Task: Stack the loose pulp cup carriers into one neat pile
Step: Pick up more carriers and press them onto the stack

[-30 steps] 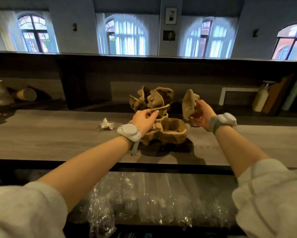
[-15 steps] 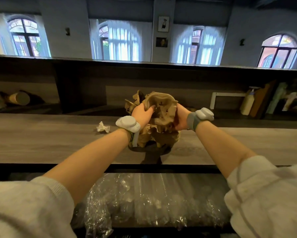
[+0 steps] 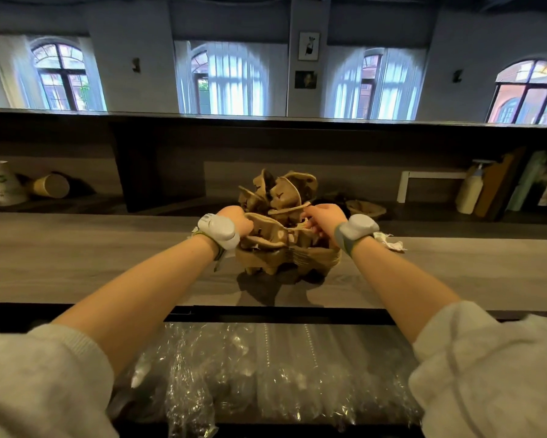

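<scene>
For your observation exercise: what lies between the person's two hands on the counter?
In the head view, the pile of pulp cup carriers sits between the left hand and the right hand; both hands touch it.

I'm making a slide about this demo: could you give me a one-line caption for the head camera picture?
Left hand and right hand grip a pulp carrier atop the pile on a wooden counter.

Wooden counter [image 3: 92, 263] under carrier pile [image 3: 284, 254]

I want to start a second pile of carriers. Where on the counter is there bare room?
Counter is bare left of the left hand, up to the paper cups. Right of the paper scrap is bare too. Crowded: around the carrier pile.
</scene>
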Available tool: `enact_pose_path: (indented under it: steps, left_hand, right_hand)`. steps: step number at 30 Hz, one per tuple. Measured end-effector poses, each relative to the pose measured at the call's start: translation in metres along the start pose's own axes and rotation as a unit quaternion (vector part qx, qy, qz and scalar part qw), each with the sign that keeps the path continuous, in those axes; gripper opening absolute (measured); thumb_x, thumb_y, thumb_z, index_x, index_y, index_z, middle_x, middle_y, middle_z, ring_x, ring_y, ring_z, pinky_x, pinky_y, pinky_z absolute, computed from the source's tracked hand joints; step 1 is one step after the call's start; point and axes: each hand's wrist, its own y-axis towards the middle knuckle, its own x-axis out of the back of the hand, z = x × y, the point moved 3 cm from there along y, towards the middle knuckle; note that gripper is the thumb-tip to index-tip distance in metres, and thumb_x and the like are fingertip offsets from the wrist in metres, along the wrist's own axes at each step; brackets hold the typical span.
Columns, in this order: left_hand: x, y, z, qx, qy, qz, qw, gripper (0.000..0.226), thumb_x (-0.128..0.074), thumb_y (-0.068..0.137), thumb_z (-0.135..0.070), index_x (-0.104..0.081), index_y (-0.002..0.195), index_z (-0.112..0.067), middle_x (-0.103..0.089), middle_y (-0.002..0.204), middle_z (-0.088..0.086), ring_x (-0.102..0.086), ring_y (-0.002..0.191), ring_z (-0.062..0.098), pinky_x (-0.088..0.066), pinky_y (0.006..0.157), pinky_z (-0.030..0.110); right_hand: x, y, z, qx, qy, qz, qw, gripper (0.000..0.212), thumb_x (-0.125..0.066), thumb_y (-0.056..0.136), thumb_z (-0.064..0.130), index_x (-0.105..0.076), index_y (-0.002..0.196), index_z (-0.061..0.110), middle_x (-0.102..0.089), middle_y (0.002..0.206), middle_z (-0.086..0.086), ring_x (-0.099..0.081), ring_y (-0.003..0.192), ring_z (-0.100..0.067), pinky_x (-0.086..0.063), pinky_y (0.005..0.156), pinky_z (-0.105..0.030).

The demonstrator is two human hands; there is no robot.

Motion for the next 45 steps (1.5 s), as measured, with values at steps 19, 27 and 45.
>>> enact_pose_path:
  steps: [19,27,45]
  left_hand:
    - [-0.048,0.015,0.013,0.071,-0.076,0.046,0.993,0.043,-0.034,0.098,-0.008,-0.037,0.140,-0.007,-0.046,0.139,0.018,-0.048,0.124,0.035,-0.040,0.101,0.041]
    - [-0.050,0.019,0.015,0.075,-0.063,0.056,0.994,0.045,-0.037,0.096,-0.009,-0.034,0.141,-0.010,-0.050,0.131,0.017,-0.053,0.115,0.034,-0.046,0.091,0.038]
    - [-0.044,0.008,0.007,0.102,-0.028,0.059,0.993,0.041,-0.040,0.095,-0.011,-0.037,0.136,-0.006,-0.049,0.132,0.019,-0.052,0.118,0.035,-0.044,0.092,0.039]
  right_hand:
    - [-0.020,0.068,0.017,0.030,-0.126,-0.021,0.991,0.041,-0.050,0.094,0.034,-0.058,0.127,0.011,-0.070,0.099,-0.009,-0.065,0.087,-0.024,-0.052,0.086,-0.037]
    - [-0.034,0.094,0.007,0.031,-0.049,-0.032,0.998,0.031,-0.046,0.097,0.024,-0.066,0.111,0.005,-0.061,0.066,-0.003,-0.052,0.054,-0.015,-0.046,0.065,-0.034]
    - [-0.006,0.069,0.018,-0.065,0.268,0.002,0.961,0.036,-0.046,0.096,0.045,-0.058,0.109,0.013,-0.060,0.068,-0.006,-0.055,0.053,-0.014,-0.050,0.068,-0.027]
